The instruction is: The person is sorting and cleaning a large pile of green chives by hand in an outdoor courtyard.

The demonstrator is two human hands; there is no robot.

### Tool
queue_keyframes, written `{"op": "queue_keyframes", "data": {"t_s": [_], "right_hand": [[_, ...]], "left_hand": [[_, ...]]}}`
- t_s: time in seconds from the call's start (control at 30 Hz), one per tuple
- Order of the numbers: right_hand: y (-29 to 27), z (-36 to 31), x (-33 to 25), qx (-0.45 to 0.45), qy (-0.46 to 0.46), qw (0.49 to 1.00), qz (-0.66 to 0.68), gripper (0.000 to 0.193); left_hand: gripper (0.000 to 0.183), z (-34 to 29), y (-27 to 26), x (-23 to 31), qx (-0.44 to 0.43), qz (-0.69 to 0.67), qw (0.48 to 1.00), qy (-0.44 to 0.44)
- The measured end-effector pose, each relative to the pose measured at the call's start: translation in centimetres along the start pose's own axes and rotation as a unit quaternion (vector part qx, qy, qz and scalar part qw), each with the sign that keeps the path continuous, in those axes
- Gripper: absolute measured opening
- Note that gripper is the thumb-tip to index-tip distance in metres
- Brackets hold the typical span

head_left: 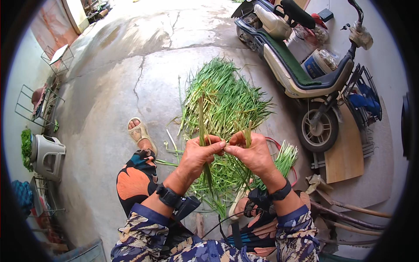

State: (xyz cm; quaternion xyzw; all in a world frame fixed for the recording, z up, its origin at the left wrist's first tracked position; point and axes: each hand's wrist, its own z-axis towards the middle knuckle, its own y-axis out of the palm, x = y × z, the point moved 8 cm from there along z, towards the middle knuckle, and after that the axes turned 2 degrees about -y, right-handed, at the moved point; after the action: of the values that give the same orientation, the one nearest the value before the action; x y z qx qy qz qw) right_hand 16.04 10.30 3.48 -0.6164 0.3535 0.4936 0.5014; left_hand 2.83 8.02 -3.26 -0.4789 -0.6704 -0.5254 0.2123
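Observation:
My left hand (201,152) is closed around a few long, flat green stalks that look like chives (201,118); they stick up past the fingers and hang below them. In my right hand (251,153) are more of these stalks, their yellowish ends (248,131) poking up by the index finger. Both thumbs and fingertips meet at a small bit too tiny to make out. Beyond my hands a large heap of chives (227,96) lies on the concrete floor. Loose stalks (222,174) are scattered beneath my hands, and a separate bunch (286,158) lies beside my right wrist.
An electric scooter (301,76) stands at the right, with a wooden board (347,153) and poles (349,214) near its front wheel. Along the left wall are a grey plastic stool (49,157) and wire racks (37,105). My sandalled foot (142,133) rests left of the heap.

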Motion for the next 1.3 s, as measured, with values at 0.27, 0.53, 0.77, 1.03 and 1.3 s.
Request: {"op": "queue_keyframes", "data": {"t_s": [0.27, 0.53, 0.77, 1.03, 1.3], "right_hand": [[1.4, -0.1, 1.1, -0.079, 0.030, 0.996, 0.005, 0.014], [1.9, -1.5, 0.9, -0.135, 0.163, 0.972, 0.103, 0.013], [2.2, -1.1, 1.3, -0.130, 0.163, 0.968, 0.139, 0.015], [1.3, -1.7, 2.0, -0.135, 0.176, 0.963, 0.154, 0.017], [2.2, -1.9, 2.5, -0.150, 0.207, 0.942, 0.218, 0.017]], "left_hand": [[0.015, 0.6, -1.0, 0.0, 0.049, 0.018, 0.998, 0.038], [0.026, 1.3, -4.2, 2.1, 0.180, 0.144, 0.950, 0.210], [0.025, 0.4, -5.4, 2.3, 0.246, 0.087, 0.935, 0.241], [0.020, 0.8, -6.9, 3.5, 0.213, -0.013, 0.959, 0.187], [0.025, 0.6, -2.1, 2.2, 0.056, 0.052, 0.992, 0.106]]}}
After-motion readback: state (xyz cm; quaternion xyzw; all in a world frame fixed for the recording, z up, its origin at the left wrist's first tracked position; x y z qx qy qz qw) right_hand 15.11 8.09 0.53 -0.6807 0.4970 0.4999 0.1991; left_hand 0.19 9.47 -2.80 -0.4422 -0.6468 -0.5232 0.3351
